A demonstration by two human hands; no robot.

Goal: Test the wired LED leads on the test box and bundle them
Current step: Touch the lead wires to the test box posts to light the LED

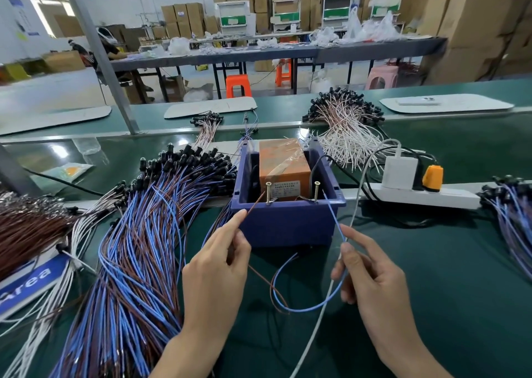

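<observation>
At the blue test box in mid-frame, the left hand pinches the brown lead and the right hand the blue lead; each grip should, I reckon, steer its bare tip squarely onto a separate upright screw.

head-worn wide-angle view, looking forward and down, close over the green bench, workshop behind
</observation>
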